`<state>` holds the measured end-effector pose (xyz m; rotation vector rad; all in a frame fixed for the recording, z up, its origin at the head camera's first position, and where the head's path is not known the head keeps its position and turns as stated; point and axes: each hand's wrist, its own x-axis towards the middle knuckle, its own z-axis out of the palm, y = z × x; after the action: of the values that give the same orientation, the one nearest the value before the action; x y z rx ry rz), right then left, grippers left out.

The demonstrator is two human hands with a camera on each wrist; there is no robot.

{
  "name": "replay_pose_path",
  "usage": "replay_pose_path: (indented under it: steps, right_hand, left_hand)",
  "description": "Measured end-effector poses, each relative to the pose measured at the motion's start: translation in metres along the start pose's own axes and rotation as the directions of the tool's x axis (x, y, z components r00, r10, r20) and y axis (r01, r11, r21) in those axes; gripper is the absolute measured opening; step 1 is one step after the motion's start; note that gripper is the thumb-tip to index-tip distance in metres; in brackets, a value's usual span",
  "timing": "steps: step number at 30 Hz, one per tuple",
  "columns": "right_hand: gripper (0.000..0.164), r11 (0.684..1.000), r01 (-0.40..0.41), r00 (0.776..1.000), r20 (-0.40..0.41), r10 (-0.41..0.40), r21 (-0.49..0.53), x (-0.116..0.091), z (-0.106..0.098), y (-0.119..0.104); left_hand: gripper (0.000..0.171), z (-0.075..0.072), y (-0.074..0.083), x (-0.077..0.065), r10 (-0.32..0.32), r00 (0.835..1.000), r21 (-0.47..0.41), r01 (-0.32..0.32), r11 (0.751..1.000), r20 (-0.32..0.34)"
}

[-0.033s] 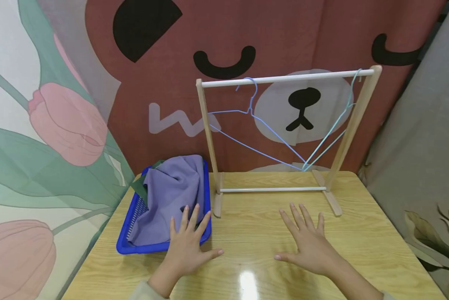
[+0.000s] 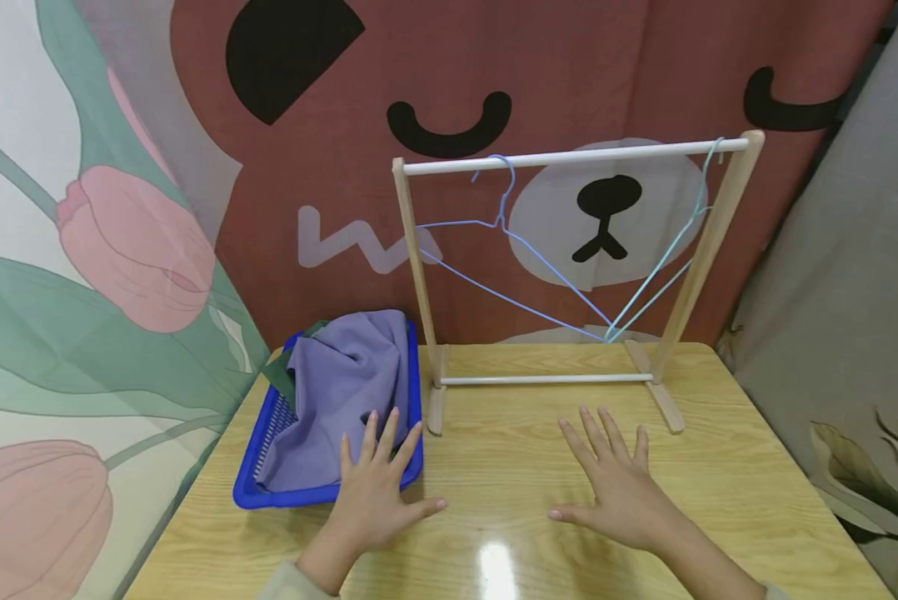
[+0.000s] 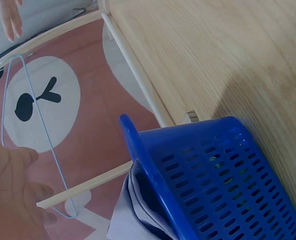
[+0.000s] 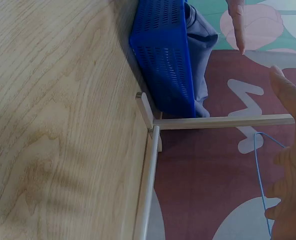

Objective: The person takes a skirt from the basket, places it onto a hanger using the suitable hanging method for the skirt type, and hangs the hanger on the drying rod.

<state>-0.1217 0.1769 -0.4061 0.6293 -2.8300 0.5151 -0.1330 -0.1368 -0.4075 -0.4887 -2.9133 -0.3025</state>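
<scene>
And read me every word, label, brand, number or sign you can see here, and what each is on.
None: no readable text shows on the blue basket, purple cloth, blue hanger, teal hanger, rack or table.
The pale zigzag on the bear curtain looks like part of the drawing, not a letter.

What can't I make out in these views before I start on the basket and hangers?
- Dark green item, head view: mostly hidden by the purple cloth, so its shape is unclear.
- Basket: near rim partly covered by the left hand in the head view; cut off by the bottom edge in the left wrist view.
- Teal hanger, head view: far end hidden by the right upright.
</scene>
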Motion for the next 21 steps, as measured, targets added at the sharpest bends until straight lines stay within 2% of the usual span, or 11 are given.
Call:
replay_pose_path:
  steps: [7, 12, 21]
  right_hand:
    - [0.098, 1.000, -0.014, 1.000, 0.019, 0.014, 0.023, 0.002, 0.005, 0.001]
    - [0.098, 0.999, -0.015, 1.000, 0.023, 0.014, 0.034, 0.003, 0.006, -0.001]
    - [0.100, 0.998, -0.021, 0.998, 0.057, 0.017, 0.063, 0.008, 0.012, -0.007]
  left_hand:
    - [0.094, 0.000, -0.001, 0.004, -0.009, 0.999, 0.005, 0.009, 1.000, 0.042]
    - [0.095, -0.001, -0.003, 0.002, -0.021, 0.999, -0.003, 0.021, 1.000, 0.048]
    - [0.095, -0.003, -0.012, 0.000, -0.060, 0.993, -0.011, 0.062, 0.998, 0.097]
